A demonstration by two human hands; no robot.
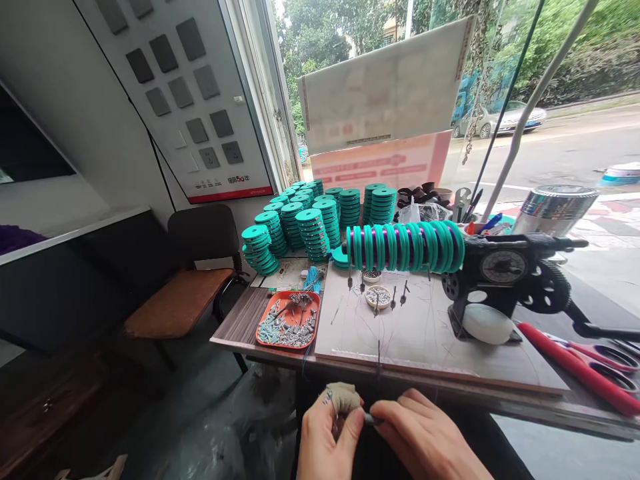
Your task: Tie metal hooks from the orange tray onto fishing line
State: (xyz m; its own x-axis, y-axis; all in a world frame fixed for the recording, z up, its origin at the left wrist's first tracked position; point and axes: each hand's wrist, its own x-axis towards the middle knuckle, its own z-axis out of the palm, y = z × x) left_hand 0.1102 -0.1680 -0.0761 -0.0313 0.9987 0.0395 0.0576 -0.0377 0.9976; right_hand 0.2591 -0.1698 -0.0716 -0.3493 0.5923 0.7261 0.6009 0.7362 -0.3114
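Below the table's front edge, my left hand [330, 437] is closed in a pinch, one finger wrapped in beige tape or cloth [343, 398]. My right hand [425, 433] meets it from the right with thumb and fingers pressed together. A small greyish piece [371, 419] shows between the two hands; its kind is too small to make out. Just above them a thin dark weight [379, 357] hangs on fine line at the table edge. Further up, a row of green line spools [405, 247] sits on the shaft of a black hand-cranked winder [505, 273].
An orange tray [317, 320] of small metal and blue parts lies left, near small bowls of beads [379, 297]. Stacked green spools [310, 233] stand behind. Red-handled scissors [605, 360] and a white round block [487, 325] lie right. A chair [185, 300] stands left.
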